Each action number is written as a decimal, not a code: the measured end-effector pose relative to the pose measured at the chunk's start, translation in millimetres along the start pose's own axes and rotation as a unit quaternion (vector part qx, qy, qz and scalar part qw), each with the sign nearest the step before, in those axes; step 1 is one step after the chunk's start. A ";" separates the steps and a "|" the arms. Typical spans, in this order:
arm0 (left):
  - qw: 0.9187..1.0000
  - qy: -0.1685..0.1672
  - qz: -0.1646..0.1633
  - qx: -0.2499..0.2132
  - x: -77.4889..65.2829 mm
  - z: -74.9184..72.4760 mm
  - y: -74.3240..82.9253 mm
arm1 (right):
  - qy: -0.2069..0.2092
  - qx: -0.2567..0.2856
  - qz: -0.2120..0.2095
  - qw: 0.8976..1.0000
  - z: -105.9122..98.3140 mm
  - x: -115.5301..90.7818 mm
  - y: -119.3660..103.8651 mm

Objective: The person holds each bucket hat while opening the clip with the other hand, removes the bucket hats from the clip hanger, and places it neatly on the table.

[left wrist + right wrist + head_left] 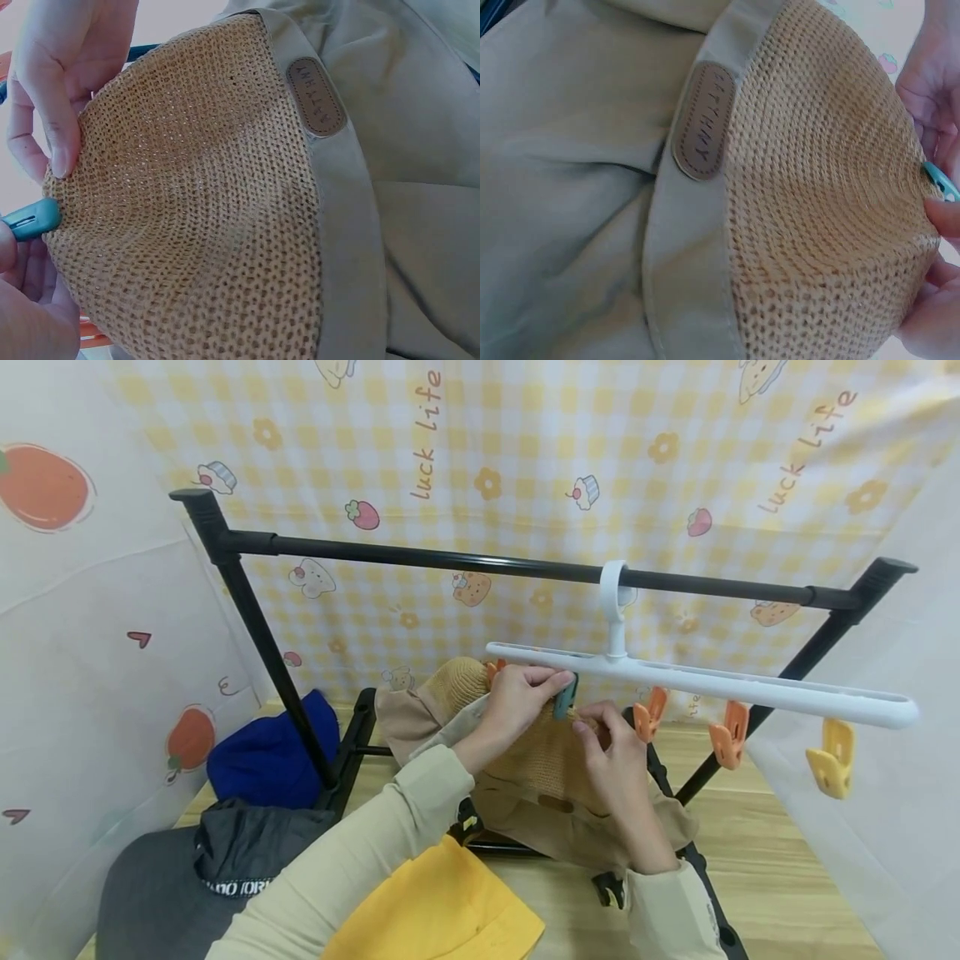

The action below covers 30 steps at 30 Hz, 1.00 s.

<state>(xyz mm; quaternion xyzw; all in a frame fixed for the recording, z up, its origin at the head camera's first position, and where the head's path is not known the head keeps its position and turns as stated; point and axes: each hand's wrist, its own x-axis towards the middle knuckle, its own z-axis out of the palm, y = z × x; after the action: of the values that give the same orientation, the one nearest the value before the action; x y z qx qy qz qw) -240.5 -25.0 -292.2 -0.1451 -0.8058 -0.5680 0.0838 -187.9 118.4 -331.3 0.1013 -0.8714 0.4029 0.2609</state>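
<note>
My left hand (516,703) pinches a teal clothespin (565,700) that hangs below the white hanger (720,685). The clothespin's tip meets the top of a sun hat with a tan woven crown (187,180) and a beige cloth brim (570,195). With thumb and fingers, my right hand (617,762) pinches the crown's top edge beside the clothespin. A brown label (316,96) sits on the hat's band. Behind my left hand, an orange clothespin (495,670) is at another woven hat (457,683), partly hidden.
The hanger hooks over a black rack bar (420,556). Orange clothespins (729,735) and a yellow clothespin (832,760) hang at its right. A blue hat (266,760), a dark grey cap (165,885) and a yellow cloth item (435,902) lie at the left and front.
</note>
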 end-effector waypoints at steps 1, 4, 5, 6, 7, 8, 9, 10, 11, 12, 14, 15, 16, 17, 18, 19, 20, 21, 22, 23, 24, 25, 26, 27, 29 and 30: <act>1.000 0.000 0.001 -0.001 -0.2 0.3 -0.3 | -0.003 0.000 0.002 1.000 -0.8 -0.2 0.7; 1.000 0.000 0.002 -0.009 -0.7 1.1 -1.7 | -0.009 -0.001 0.004 1.000 -3.4 -1.4 2.2; 1.000 0.000 0.002 -0.012 -1.0 1.3 -1.8 | -0.010 -0.001 0.005 1.000 -4.1 -1.9 2.8; 1.000 0.000 0.002 -0.016 -1.1 1.6 -1.9 | -0.010 -0.002 0.004 1.000 -4.8 -2.2 3.1; 1.000 0.000 0.001 -0.020 -1.1 1.7 -1.8 | -0.010 -0.003 0.004 1.000 -5.3 -2.6 3.3; 1.000 0.000 0.000 -0.025 -1.1 1.8 -1.8 | -0.009 -0.005 0.001 1.000 -5.9 -3.1 3.4; 0.999 -0.003 -0.003 -0.037 -1.3 1.9 -1.7 | -0.007 -0.006 0.002 1.000 -6.2 -3.6 3.9; 0.999 -0.003 -0.006 -0.043 -1.6 1.8 -1.5 | -0.004 -0.007 0.001 1.000 -6.6 -4.2 4.4; 0.999 -0.003 -0.009 -0.045 -1.8 1.6 -1.2 | -0.002 -0.007 0.000 1.000 -6.9 -5.0 4.9; 0.999 -0.003 -0.013 -0.050 -1.8 1.5 -1.3 | 0.002 -0.006 -0.002 1.000 -7.3 -5.9 5.4; 0.998 -0.006 -0.021 -0.056 -2.0 1.1 -1.5 | 0.009 -0.004 -0.004 1.000 -7.9 -7.7 6.6; 0.998 -0.007 -0.024 -0.058 -2.2 0.9 -1.4 | 0.010 -0.001 -0.004 1.000 -8.2 -8.5 7.2; 0.998 -0.006 -0.024 -0.052 -2.2 0.8 -1.6 | 0.010 0.001 -0.004 1.000 -8.6 -9.3 7.6; 0.998 -0.006 -0.024 -0.051 -2.1 0.8 -2.0 | 0.009 0.003 -0.004 1.000 -9.1 -10.0 7.7; 0.999 -0.005 -0.024 -0.048 -1.9 0.7 -2.3 | 0.008 0.003 -0.003 1.000 -9.7 -10.6 7.7; 0.999 -0.004 -0.021 -0.042 -1.9 0.6 -2.5 | 0.007 0.004 0.002 1.000 -10.5 -11.2 7.4; 0.999 -0.002 -0.017 -0.036 -1.5 0.4 -2.9 | 0.004 0.007 0.009 1.000 -11.3 -12.0 7.0; 0.999 0.001 -0.013 -0.031 -1.3 0.1 -3.4 | 0.002 0.010 0.017 1.000 -12.2 -12.8 6.5; 1.000 0.003 -0.009 -0.025 -1.0 -0.3 -4.0 | 0.000 0.013 0.026 1.000 -13.2 -13.7 5.4; 1.000 0.006 -0.004 -0.020 -0.5 -0.8 -4.6 | -0.001 0.017 0.035 0.999 -14.0 -14.7 4.2; 1.000 0.007 0.001 -0.016 -0.1 -1.3 -5.2 | 0.000 0.022 0.043 0.999 -14.6 -15.8 3.2; 1.000 0.007 0.004 -0.015 0.0 -1.9 -5.7 | 0.002 0.029 0.050 0.998 -14.9 -17.0 2.0; 1.000 0.005 0.005 -0.017 0.3 -2.4 -6.3 | 0.006 0.035 0.053 0.998 -15.0 -18.5 0.9; 1.000 0.001 0.006 -0.019 0.3 -3.1 -6.8 | 0.013 0.044 0.052 0.998 -14.8 -20.1 -0.1; 1.000 -0.006 0.004 -0.026 0.7 -4.4 -7.4 | 0.035 0.063 0.042 0.997 -14.2 -24.0 -1.7; 0.999 -0.010 0.003 -0.031 0.9 -5.1 -7.3 | 0.051 0.073 0.034 0.995 -13.7 -26.2 -2.2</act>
<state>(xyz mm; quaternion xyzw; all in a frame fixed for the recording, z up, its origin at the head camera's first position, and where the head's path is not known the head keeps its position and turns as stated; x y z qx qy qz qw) -243.9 -32.0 -296.7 -0.1558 -0.7882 -0.5908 0.0734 -159.8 126.4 -336.5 0.0703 -0.8281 0.4788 0.2830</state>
